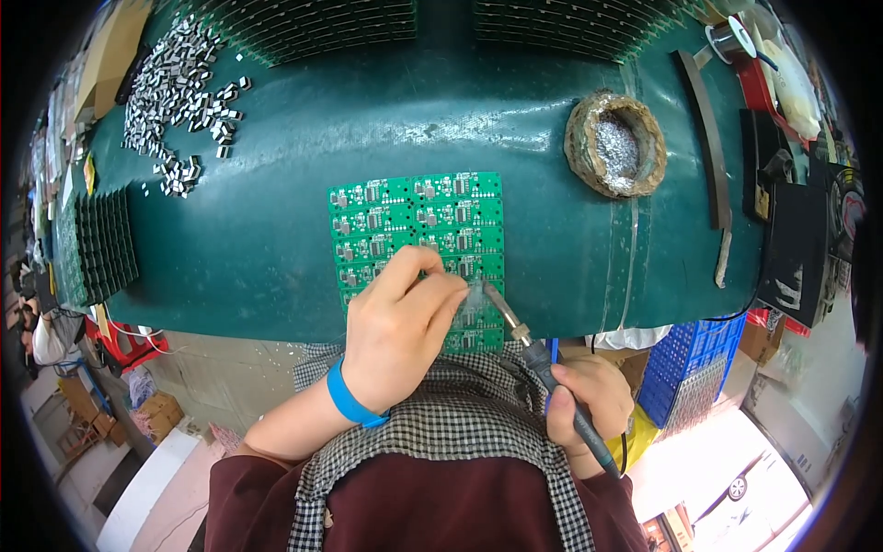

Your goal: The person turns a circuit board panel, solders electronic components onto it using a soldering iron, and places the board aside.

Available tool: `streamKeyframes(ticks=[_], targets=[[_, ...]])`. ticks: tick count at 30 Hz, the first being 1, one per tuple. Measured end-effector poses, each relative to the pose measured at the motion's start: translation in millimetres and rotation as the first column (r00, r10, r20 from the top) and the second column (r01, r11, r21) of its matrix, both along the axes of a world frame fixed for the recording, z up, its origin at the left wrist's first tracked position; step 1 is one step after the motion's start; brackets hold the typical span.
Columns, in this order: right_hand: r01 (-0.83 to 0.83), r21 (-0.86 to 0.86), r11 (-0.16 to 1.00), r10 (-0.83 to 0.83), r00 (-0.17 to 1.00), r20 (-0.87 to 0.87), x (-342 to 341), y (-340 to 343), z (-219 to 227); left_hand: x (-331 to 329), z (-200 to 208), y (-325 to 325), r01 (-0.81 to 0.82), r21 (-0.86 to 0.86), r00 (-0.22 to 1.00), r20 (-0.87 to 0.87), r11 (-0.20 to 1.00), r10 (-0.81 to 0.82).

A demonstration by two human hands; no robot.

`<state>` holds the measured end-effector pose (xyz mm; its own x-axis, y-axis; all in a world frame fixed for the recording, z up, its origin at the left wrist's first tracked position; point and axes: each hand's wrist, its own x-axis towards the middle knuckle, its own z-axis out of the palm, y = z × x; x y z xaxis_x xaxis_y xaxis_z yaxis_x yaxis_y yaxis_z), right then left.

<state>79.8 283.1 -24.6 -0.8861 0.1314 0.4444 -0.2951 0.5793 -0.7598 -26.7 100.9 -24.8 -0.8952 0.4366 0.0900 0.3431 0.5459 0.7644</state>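
Note:
A green panel of several joined circuit boards point(391, 223) lies flat at the near edge of the green table. Over its middle, my left hand point(395, 317), with a blue band at the wrist, is closed in a pinch; whatever its fingertips hold is too small to make out. My right hand point(593, 400) grips a soldering iron point(538, 359) by its handle. The iron slants up to the left, its tip on or just above the right column of boards, close beside my left fingertips. A faint whitish haze shows near the tip.
Many small black-and-white block parts point(179, 87) are heaped at the far left. A crusted round bowl point(579, 138) with silvery bits stands at the right. Stacked boards point(106, 244) sit at the left edge; others line the back. A solder wire spool point(729, 41) is far right.

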Motion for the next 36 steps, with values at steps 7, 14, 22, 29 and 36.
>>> streamKeyframes(ticks=[7,14,22,29,36], targets=[[0.061,-0.01,0.998,-0.062,0.997,-0.05,5.0,2.2,-3.8,4.8,4.1,-5.8,-0.013,0.019,0.999,0.031,1.0,0.013],[0.339,0.38,0.861,-0.312,0.941,-0.132,-14.7,41.6,-1.1,14.9,8.0,-7.1,-0.016,0.06,0.998,0.056,0.998,0.013],[0.21,0.048,0.977,-0.202,0.97,-0.132,19.3,14.0,0.1,26.7,3.3,-13.7,-0.009,0.024,1.0,0.014,1.0,0.008],[0.087,-0.057,0.995,-0.091,0.993,-0.072,21.8,-6.4,-5.2,22.9,-4.4,-6.4,-0.048,0.046,0.999,-0.008,0.998,0.048],[0.02,-0.041,0.999,-0.021,1.0,-0.003,15.6,-4.9,-4.2,20.9,-3.5,-4.9,-0.009,-0.005,1.0,-0.024,1.0,0.009]])
